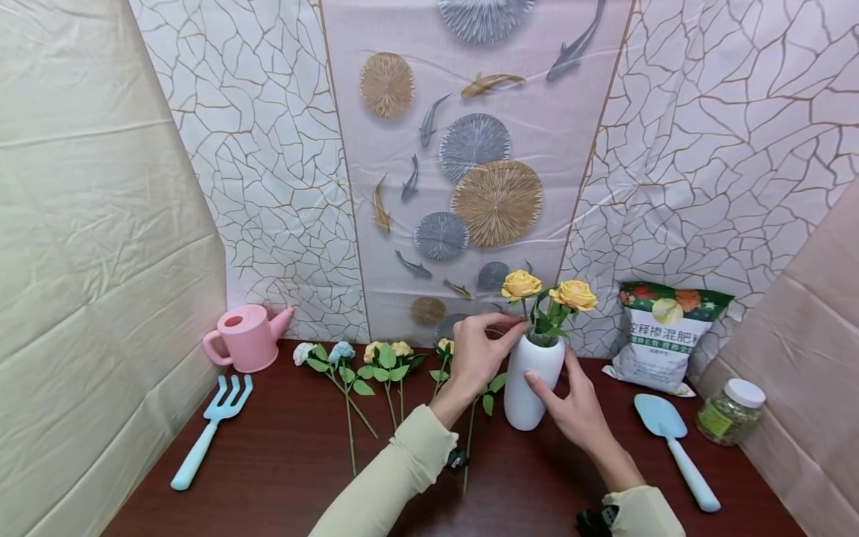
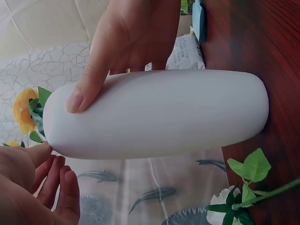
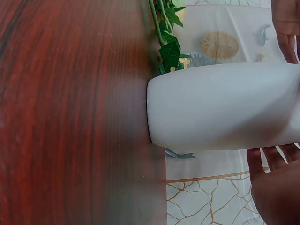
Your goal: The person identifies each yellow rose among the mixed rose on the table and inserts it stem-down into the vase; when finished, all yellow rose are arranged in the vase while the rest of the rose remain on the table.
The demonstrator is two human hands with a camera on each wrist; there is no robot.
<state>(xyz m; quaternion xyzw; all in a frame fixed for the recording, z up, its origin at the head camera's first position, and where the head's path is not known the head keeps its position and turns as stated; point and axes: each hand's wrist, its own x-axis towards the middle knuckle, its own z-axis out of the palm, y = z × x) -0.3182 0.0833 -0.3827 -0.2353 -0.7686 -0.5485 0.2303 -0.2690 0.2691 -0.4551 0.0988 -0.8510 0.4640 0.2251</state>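
A tall white vase (image 1: pixel 533 384) stands upright on the dark table, with two yellow roses (image 1: pixel 574 294) rising from its mouth. My right hand (image 1: pixel 577 410) grips the vase from the right, its thumb across the front in the left wrist view and its other fingers behind. At the vase's mouth, my left hand (image 1: pixel 479 350) pinches the stem of the left yellow rose (image 1: pixel 521 285) between thumb and forefinger. In the left wrist view the left hand (image 2: pixel 42 187) is right at the rim, its other fingers loosely bent. The stems inside the vase are hidden.
Several cut flowers lie left of the vase, among them a blue one (image 1: pixel 342 351) and a white one (image 1: pixel 303 353). Further left are a pink watering can (image 1: pixel 251 339) and a blue hand fork (image 1: pixel 213 429). A fertilizer bag (image 1: pixel 664 339), trowel (image 1: pixel 674 440) and lidded jar (image 1: pixel 731 410) stand right.
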